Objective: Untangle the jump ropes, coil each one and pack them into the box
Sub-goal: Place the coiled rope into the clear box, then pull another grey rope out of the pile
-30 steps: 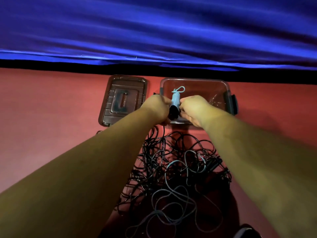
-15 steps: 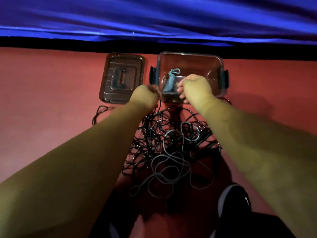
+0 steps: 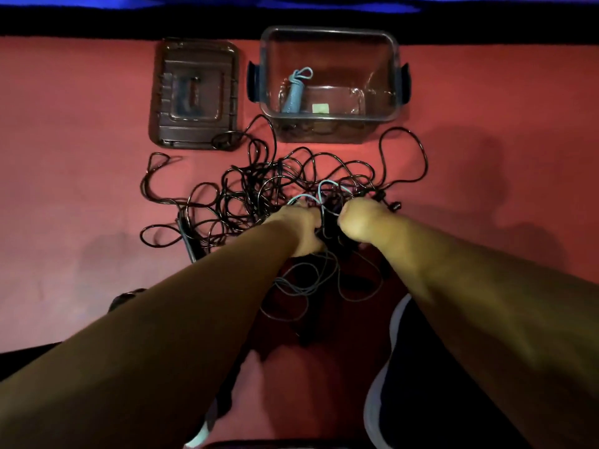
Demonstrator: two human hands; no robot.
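Observation:
A clear plastic box [image 3: 329, 118] stands at the far middle of the red floor. Inside it lies one coiled light-blue jump rope [image 3: 294, 92]. In front of the box sprawls a tangle of black jump ropes [image 3: 252, 196] with a light-blue rope [image 3: 324, 186] threaded through it. My left hand [image 3: 299, 228] and my right hand [image 3: 359, 222] are both down in the middle of the tangle, close together, fingers curled around dark rope parts. What exactly each one grips is hidden by the hands.
The box lid [image 3: 194, 92] lies flat to the left of the box, a rope loop over its near corner. A black rope handle [image 3: 191, 241] lies at the left of the pile. My shoes [image 3: 402, 367] are at the bottom. A blue curtain runs along the far edge.
Both hands left the box, where the coiled blue rope now lies, and came back toward me into the tangle. The camera tilted downward.

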